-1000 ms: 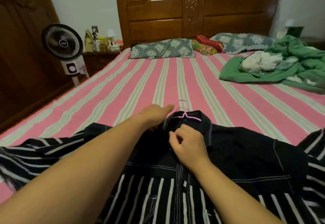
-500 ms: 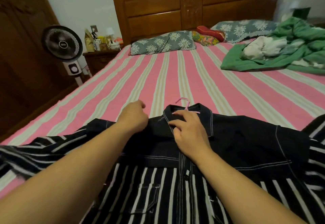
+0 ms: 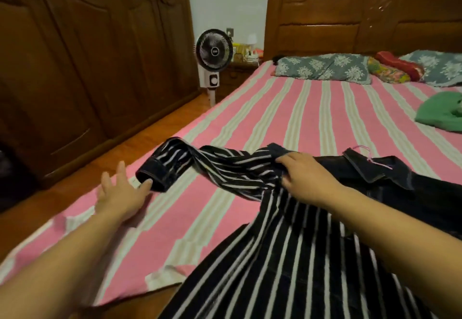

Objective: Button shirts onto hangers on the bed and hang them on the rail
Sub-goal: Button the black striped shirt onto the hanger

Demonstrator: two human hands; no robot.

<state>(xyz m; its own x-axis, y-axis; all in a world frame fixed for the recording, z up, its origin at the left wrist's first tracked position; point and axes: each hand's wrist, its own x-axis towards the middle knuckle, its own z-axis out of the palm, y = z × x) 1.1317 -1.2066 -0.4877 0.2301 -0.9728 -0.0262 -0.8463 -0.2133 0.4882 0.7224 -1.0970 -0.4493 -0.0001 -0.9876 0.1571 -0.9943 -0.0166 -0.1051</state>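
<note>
The left hand (image 3: 120,193) is lying open and flat on the bed (image 3: 287,118), fingers spread and straight, with the thumb tip touching the dark cuff (image 3: 155,176) of the shirt's sleeve (image 3: 220,166). It is gripping nothing; the cuff is sitting just beyond the thumb, its opening facing the hand. The right hand (image 3: 307,181) is resting palm down on the shirt (image 3: 300,256) at the shoulder, where the twisted sleeve is joining the body, and its fingers are curling down into the gathered cloth there, holding it. The sleeve is running from under that hand out across the bed toward the left hand, striped black and white, rolled and twisted along its length.

Just past the right hand's wrist side, the dark collar (image 3: 362,168) is lying open, and a pink hanger (image 3: 372,158) is poking out of it, its hook showing above the collar edge. The striped body of the shirt is spreading out below the right forearm, toward the near edge of the bed.

Far beyond both hands, a patterned grey pillow (image 3: 322,68) is lying against the wooden headboard (image 3: 362,13). Well off beyond the right hand, a green garment (image 3: 440,113) is bunching on the striped sheet. Beyond the left hand, a standing fan (image 3: 213,56) is sitting on the floor beside a dark wooden wardrobe (image 3: 87,56).
</note>
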